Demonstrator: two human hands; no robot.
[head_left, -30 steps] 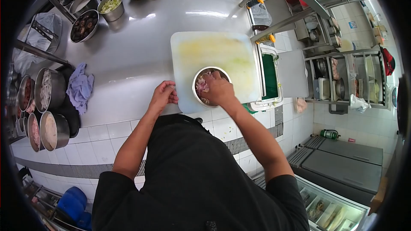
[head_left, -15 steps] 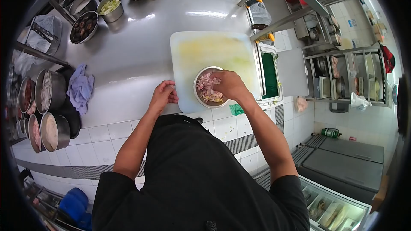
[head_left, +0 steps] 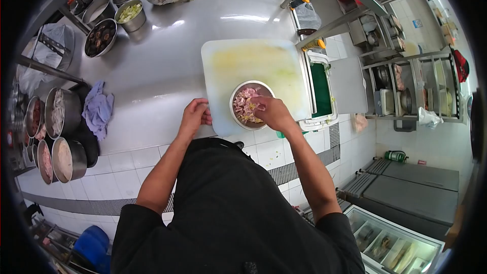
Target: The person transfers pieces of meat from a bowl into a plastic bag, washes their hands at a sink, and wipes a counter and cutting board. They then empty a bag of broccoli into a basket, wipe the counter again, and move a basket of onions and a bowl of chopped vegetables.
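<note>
A round metal bowl (head_left: 233, 106) stands on the front part of a white cutting board (head_left: 238, 63) stained yellow-green. Inside it lies pink chopped meat (head_left: 245, 102) with small yellowish bits. My right hand (head_left: 276, 115) reaches over the bowl's right rim, its fingers bent down together into the meat; the fingertips are partly hidden there. By the board's left edge, my left hand (head_left: 194, 119) is loosely curled, thumb apart from the fingers, with nothing seen in it.
Several metal pots of ingredients (head_left: 68, 160) line the table's left end near a purple cloth (head_left: 99, 110). A bowl of dark pieces (head_left: 100, 38) and a pot of chopped greens (head_left: 130, 16) stand at the back left. A green-lined bin (head_left: 319, 86) adjoins the board's right side.
My right hand has turned and its fingers have moved within the meat, which lies differently in the bowl. My left hand stays by the board edge. The view has shifted slightly.
</note>
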